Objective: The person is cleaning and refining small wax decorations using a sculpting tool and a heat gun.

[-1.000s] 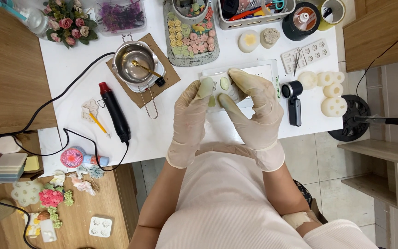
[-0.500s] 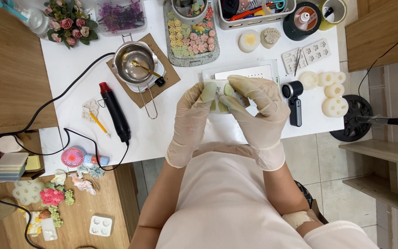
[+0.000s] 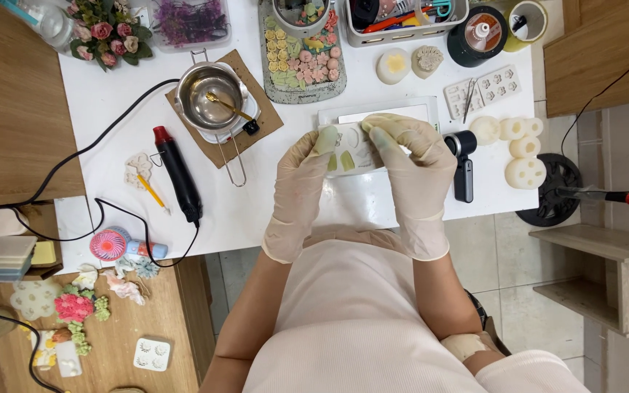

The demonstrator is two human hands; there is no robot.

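Mold [image 3: 351, 149], small clear one w/ green leaf cavities, is pinched by both gloved hands: left hand [image 3: 301, 175] at 9 o'clock, right hand [image 3: 410, 167] at 3, above the white table [image 3: 256, 211]. Imo flex gently, evenly. Melting pot [image 3: 209, 94] sits at 10.

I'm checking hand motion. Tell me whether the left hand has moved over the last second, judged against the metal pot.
No clear move: the left hand sits about as far right of the metal pot as before, holding the translucent mould with the right hand.
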